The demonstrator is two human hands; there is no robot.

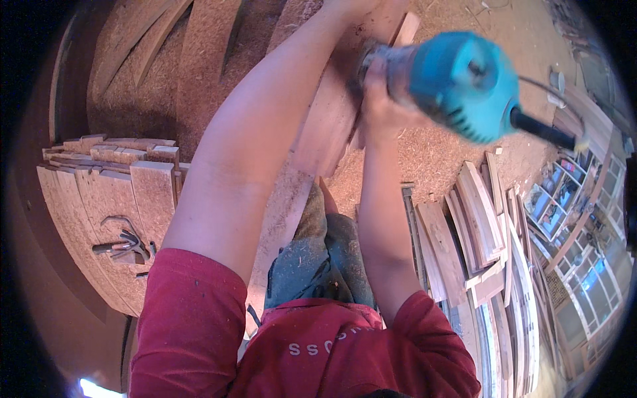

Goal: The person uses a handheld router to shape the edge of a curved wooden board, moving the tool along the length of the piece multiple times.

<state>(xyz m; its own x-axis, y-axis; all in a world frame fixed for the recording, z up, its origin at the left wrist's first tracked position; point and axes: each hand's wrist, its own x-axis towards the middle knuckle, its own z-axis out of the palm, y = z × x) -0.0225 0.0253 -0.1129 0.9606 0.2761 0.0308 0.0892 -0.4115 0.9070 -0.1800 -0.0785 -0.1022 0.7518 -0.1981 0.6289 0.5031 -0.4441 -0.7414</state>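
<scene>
A teal power tool [464,83] with a black hose or cord fitting, shaped like a router and slightly blurred, rests on a long wooden board [322,139] at upper centre. My right hand [385,99] is wrapped round the tool's lower body. My left hand [358,10] is at the top edge, on or beside the board's far part; its fingers are cut off or hidden, so what it holds is unclear. My left forearm crosses over the near part of the board.
Boards [99,219] with hand tools [123,245] on them stand at left. Curved wood pieces [159,46] lie at upper left. Stacked strips [471,219] fill the lower right, near white-framed panes [590,278]. Sawdust covers the floor [371,186].
</scene>
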